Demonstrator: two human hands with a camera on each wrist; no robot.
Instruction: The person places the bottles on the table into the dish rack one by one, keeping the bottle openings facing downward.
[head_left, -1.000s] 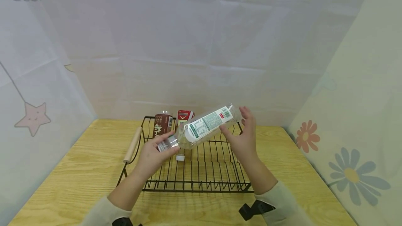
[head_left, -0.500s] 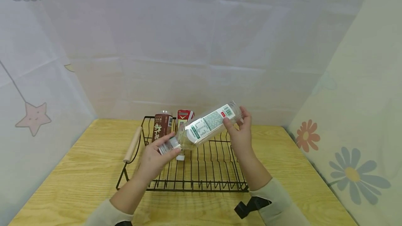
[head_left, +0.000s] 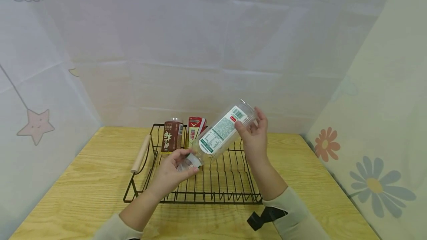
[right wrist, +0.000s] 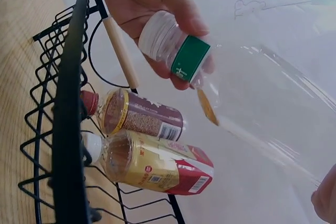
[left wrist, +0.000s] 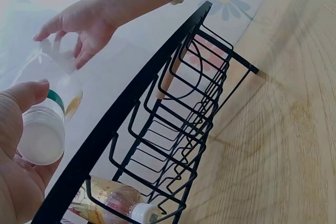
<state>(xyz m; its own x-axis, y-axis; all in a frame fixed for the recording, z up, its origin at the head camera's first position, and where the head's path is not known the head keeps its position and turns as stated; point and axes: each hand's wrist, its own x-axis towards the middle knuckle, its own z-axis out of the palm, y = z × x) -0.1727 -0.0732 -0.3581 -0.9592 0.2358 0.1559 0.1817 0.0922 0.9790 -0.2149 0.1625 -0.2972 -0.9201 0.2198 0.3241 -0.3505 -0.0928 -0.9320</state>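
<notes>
A clear plastic bottle (head_left: 222,130) with a white and green label is held at a slant above the rack, base up to the right. My left hand (head_left: 171,171) grips its capped end; the white cap (left wrist: 42,142) shows in the left wrist view. The fingers and thumb of my right hand (head_left: 254,142) hold the base end. By the neck, a small amber patch (right wrist: 208,107) shows, apparently a little liquid. Behind the left hand, a brown-labelled bottle (head_left: 172,136) and a red and yellow bottle (head_left: 197,123) lean in the rack, caps downward.
The black wire dish rack (head_left: 213,203) stands on the wooden table (head_left: 76,180), with a wooden handle (head_left: 141,153) at its left side. Pale cloth walls (head_left: 213,47) enclose the table at the back and both sides.
The clear bottle has tilted more steeply, its base rising and its capped end shifting right and down with my left hand. My right hand has closed onto the base end.
</notes>
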